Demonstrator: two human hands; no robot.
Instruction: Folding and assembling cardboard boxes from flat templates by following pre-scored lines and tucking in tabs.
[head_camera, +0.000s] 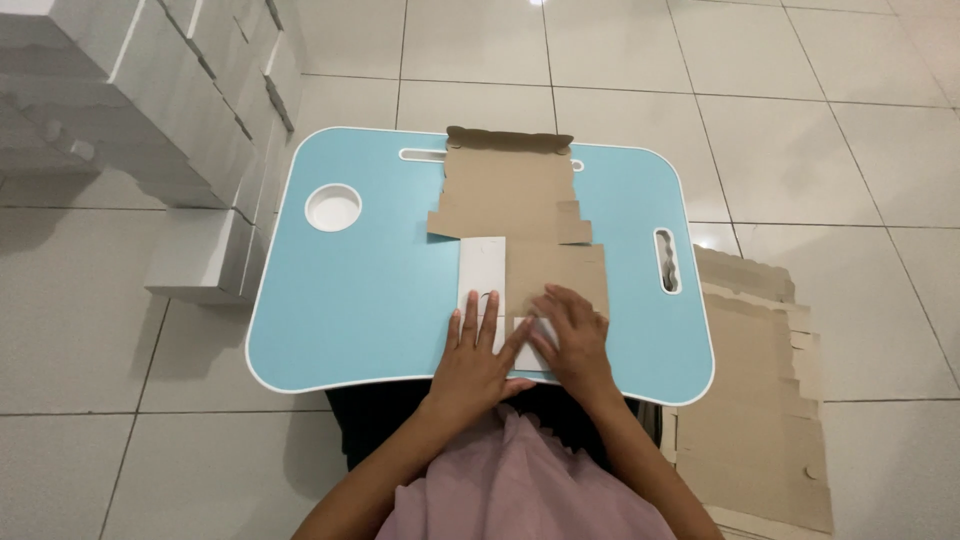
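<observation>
Flat cardboard blank (520, 215) lies on blue lap table (360, 290), long axis running away from the person. Both hands sit at its near end: left hand (478, 358) flat, fingers spread, pressing a folded white flap (483, 270); right hand (572, 338) palm down just beside it on the brown panel. Neither grasps anything. More blanks (755, 400) lie on the floor to the right.

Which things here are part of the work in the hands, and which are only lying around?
In hand:
- left hand, flat on the folded white flap
- right hand, pressing the cardboard sheet
- blue table under the sheet

Lying about:
- stack of flat cardboard on the floor, right
- white boxes piled at left
- cup hole in the table, unused
</observation>
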